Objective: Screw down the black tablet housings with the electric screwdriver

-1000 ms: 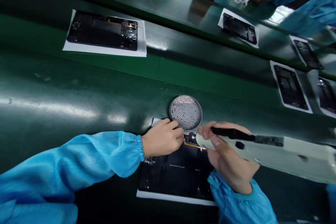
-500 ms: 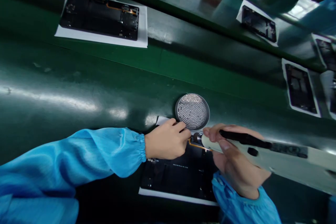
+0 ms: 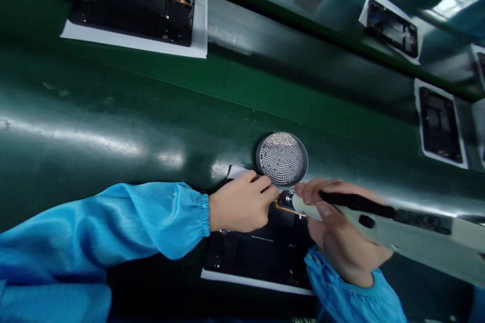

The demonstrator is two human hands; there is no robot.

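Note:
A black device panel (image 3: 261, 255) lies on a white sheet at the near edge of the green bench. My left hand (image 3: 238, 207) rests curled on its far edge, fingertips pinched close to the tool tip; what they hold is hidden. My right hand (image 3: 337, 232) is wrapped round a white electric screwdriver (image 3: 382, 229) with a black lever, its metal tip (image 3: 285, 198) touching the panel's upper corner by an orange flex cable. A round metal dish of tiny screws (image 3: 282, 158) stands just beyond the hands.
Another black panel on white paper (image 3: 132, 7) lies on the conveyor belt at far left. More panels (image 3: 392, 28) (image 3: 439, 123) lie on paper to the right. A darker raised rail crosses the belt. Another person's blue sleeve shows at the top right corner.
The view has drifted so that the belt items sit higher and further right; the red bin has left the frame. Both hands stay on the panel with the screwdriver tip at the same corner.

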